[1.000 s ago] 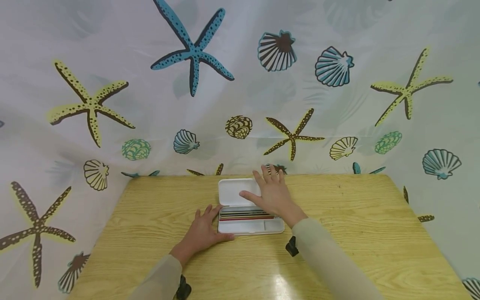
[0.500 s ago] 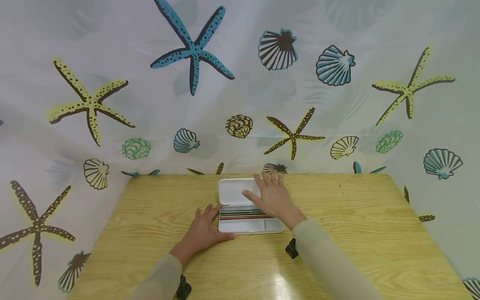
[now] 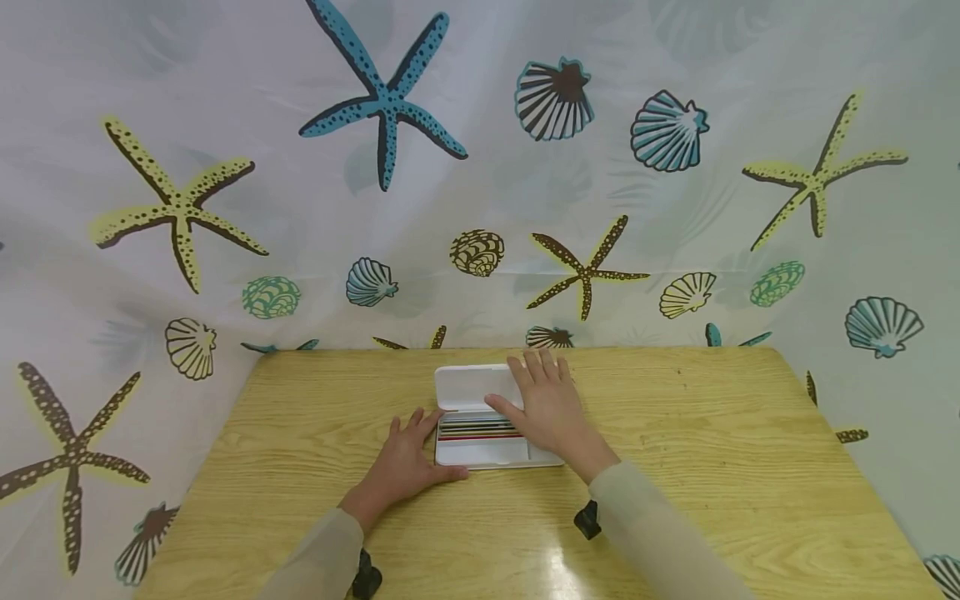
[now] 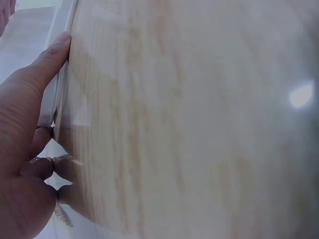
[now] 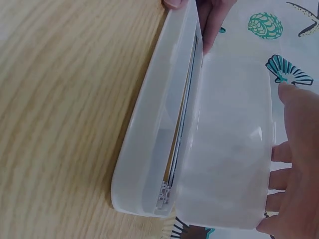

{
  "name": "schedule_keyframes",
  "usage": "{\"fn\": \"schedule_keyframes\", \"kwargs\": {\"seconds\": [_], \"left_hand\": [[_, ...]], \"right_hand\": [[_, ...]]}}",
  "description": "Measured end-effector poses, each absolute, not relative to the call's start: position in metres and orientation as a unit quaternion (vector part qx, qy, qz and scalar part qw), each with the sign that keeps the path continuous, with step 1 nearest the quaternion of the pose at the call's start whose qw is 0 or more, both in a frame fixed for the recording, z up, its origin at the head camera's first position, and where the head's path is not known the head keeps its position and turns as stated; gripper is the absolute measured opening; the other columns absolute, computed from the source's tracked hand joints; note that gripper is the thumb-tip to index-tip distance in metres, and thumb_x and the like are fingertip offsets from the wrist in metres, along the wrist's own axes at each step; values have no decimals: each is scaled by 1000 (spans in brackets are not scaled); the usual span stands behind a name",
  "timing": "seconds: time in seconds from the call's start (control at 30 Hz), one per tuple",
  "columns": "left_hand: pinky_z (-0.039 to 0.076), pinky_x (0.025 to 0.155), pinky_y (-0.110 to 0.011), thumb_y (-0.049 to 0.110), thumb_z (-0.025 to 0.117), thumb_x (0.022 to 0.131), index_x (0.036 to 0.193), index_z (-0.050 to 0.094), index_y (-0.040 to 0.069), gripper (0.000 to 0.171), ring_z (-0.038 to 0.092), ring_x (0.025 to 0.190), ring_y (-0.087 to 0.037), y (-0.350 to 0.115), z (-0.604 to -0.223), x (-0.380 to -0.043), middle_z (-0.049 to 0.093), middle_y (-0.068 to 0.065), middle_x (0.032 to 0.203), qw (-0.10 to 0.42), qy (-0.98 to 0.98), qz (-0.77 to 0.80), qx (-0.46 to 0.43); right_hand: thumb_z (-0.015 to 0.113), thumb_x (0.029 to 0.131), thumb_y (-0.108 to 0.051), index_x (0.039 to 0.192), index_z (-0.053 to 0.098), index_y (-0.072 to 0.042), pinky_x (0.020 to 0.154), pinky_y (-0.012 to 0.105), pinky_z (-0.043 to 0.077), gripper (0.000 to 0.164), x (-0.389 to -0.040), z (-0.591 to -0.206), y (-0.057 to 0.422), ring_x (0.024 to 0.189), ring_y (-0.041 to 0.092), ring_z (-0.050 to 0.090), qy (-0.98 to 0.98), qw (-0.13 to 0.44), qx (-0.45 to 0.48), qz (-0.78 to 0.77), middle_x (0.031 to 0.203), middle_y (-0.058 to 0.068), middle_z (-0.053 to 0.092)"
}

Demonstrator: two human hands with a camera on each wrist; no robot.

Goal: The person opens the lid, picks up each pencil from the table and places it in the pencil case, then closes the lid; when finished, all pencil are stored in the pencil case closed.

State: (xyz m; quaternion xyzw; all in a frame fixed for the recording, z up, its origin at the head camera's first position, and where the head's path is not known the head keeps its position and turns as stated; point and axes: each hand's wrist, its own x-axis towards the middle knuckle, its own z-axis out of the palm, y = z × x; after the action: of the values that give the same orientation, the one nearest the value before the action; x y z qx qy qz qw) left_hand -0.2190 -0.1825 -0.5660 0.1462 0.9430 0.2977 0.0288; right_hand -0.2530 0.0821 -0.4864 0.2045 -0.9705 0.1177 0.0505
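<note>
A white pencil case (image 3: pixel 480 454) lies open on the table with several slim pencils (image 3: pixel 480 427) in its base, dark, yellow and red among them. Its hinged lid (image 3: pixel 465 388) leans back, tilted up off the table. My left hand (image 3: pixel 405 458) holds the case's left end, thumb along the front edge and index finger at the rear corner. My right hand (image 3: pixel 551 408) reaches over the case's right side with fingers extended. In the right wrist view, those fingers (image 5: pixel 280 178) reach behind the far edge of the lid (image 5: pixel 229 144), while the thumb stands apart from it.
The wooden table (image 3: pixel 697 467) spreads around the case on both sides. Behind it hangs a pale curtain (image 3: pixel 480 183) printed with starfish and shells. A dark device (image 3: pixel 366 575) sits on the left wrist, another one (image 3: pixel 587 519) on the right.
The lid has swung up slightly, its far edge now off the table. My right hand has shifted a little toward me with it. The left hand stays in place.
</note>
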Motion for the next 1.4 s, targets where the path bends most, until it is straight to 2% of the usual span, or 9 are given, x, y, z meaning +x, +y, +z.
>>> {"fn": "schedule_keyframes", "kwargs": {"seconds": [0.33,0.6,0.8,0.97,1.4], "left_hand": [[15,127,-73,67,87,76,162,41,5,116,31,157,-46,-182,-568,-219,44,-27,162,31,943,300,138],[15,126,-75,68,86,76,162,40,5,116,29,159,-45,-184,-570,-221,43,-25,164,34,944,299,138],[16,126,-74,66,87,76,160,42,2,114,31,157,-46,-183,-569,-220,46,-25,162,28,945,292,147],[14,126,-74,62,90,75,157,47,3,109,32,157,-47,-183,-569,-220,53,-23,157,21,941,301,150],[16,124,-78,62,90,75,157,48,8,107,36,154,-50,-183,-572,-221,58,-18,154,9,942,294,161]], "right_hand": [[48,106,-65,158,45,-8,127,65,28,77,-232,-488,86,151,44,42,-963,94,228,105,159,21,49],[49,106,-64,158,46,-11,126,63,31,75,-214,-494,90,148,42,46,-962,101,237,88,156,18,52],[52,105,-62,155,50,-12,123,62,37,71,-201,-498,93,142,39,53,-957,117,247,93,150,16,59],[53,105,-59,150,57,-12,121,60,41,65,-191,-503,96,139,39,57,-955,106,252,112,148,16,62],[51,107,-58,156,52,-12,125,63,34,68,-181,-522,96,151,46,43,-958,55,253,119,162,23,46]]}}
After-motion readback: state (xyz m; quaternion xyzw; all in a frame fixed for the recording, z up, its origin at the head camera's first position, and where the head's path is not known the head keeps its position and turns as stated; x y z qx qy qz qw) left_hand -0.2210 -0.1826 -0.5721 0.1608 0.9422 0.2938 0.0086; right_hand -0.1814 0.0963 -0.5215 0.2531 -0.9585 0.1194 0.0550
